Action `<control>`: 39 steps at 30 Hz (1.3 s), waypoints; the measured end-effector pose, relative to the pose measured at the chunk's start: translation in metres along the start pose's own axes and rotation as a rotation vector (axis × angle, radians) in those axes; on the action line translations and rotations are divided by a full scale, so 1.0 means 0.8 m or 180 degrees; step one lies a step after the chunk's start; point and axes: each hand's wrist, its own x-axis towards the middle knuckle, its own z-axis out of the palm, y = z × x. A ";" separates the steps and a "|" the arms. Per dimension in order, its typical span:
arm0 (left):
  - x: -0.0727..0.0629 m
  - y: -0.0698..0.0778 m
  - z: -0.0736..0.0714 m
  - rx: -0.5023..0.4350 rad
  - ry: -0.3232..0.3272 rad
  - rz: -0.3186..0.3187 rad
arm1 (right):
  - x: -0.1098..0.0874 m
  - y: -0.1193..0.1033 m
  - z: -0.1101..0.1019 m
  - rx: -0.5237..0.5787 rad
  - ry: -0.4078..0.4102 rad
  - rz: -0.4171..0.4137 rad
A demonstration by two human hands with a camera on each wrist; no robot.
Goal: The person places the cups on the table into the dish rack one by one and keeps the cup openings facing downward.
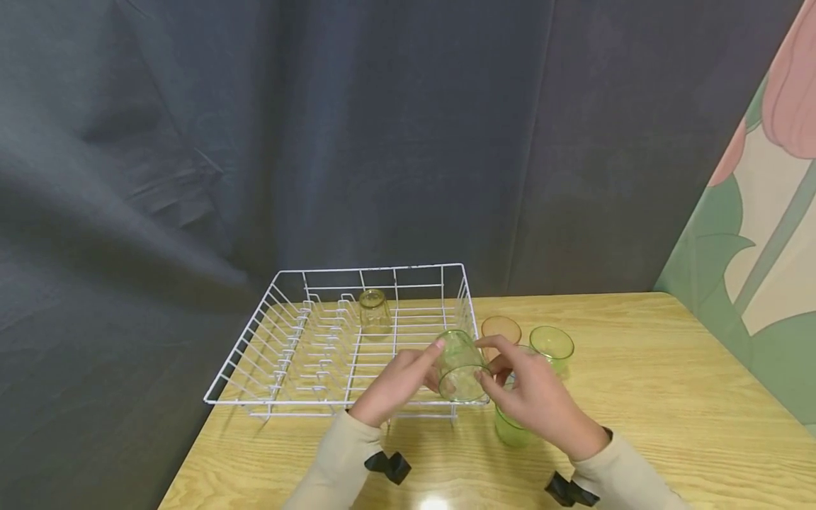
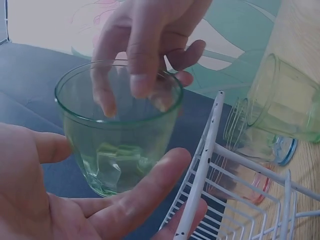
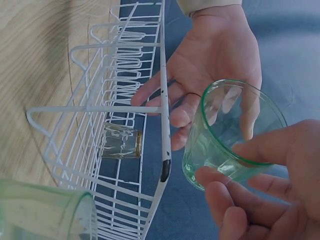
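Note:
A clear green glass tumbler (image 1: 462,370) is tilted above the right front corner of a white wire dish rack (image 1: 306,403). My right hand (image 1: 542,393) pinches its rim from the right, thumb against the fingers. On the other side, my left hand (image 1: 401,379) lies alongside the tumbler, its thumb and fingers spread and fairly straight around the wall. How firmly it touches the glass cannot be told. Inside the rack, an amber glass (image 1: 375,313) stands upside down near the back.
Right of the rack, several glasses stand on the wooden table (image 1: 644,397): an orange-pink one (image 1: 501,327), a yellow-green one (image 1: 552,341) and a green one (image 1: 510,432) partly behind my right hand. A dark curtain (image 1: 408,142) hangs behind.

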 end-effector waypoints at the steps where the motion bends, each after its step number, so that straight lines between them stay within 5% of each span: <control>1: 0.001 0.000 -0.001 -0.0042 -0.0018 -0.0004 | 0.000 0.000 0.000 0.0006 -0.0013 -0.0032; 24: 0.006 0.000 -0.011 -0.0007 0.0027 0.0036 | -0.001 -0.001 -0.005 -0.0378 -0.0390 -0.0312; 39: 0.013 -0.008 -0.047 0.0587 0.0557 -0.0238 | -0.004 0.007 0.002 -0.0506 -0.0438 -0.0509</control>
